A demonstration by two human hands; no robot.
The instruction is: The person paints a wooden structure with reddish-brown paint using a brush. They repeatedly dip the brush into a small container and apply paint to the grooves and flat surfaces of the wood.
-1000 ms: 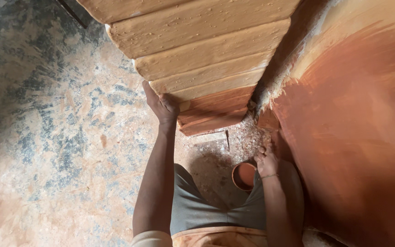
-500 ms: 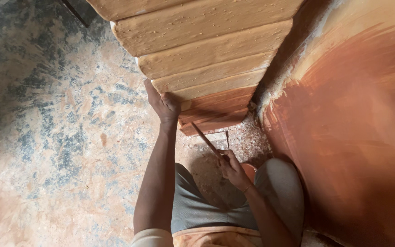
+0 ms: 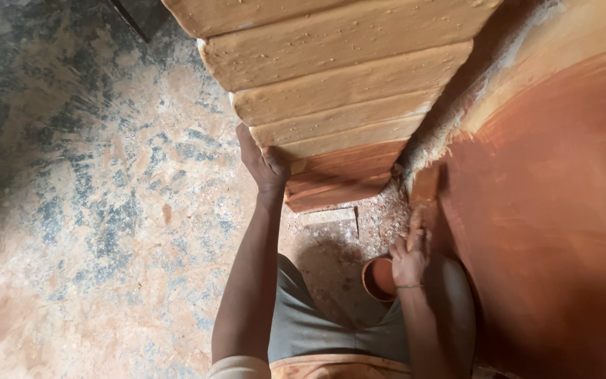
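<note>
My left hand (image 3: 264, 163) rests flat against the left end of a stepped stack of ledges (image 3: 345, 77), just where the pale upper steps meet the red-brown lower steps (image 3: 338, 184). It holds nothing. My right hand (image 3: 409, 254) is shut on a brush (image 3: 426, 191) whose head touches the edge of the red-brown painted wall (image 3: 555, 210) on the right. A small round bowl of red-brown paint (image 3: 377, 278) sits on the floor just left of that hand, by my knee.
Pale grit and debris lie on the floor (image 3: 380, 217) under the lowest step and along the wall's base. A mottled grey and orange floor (image 3: 92, 210) spreads to the left. My grey-clad legs (image 3: 317, 323) fill the bottom centre.
My right hand swung the brush from pointing at the lowest step over to the right, onto the painted wall. The left hand stayed on the steps.
</note>
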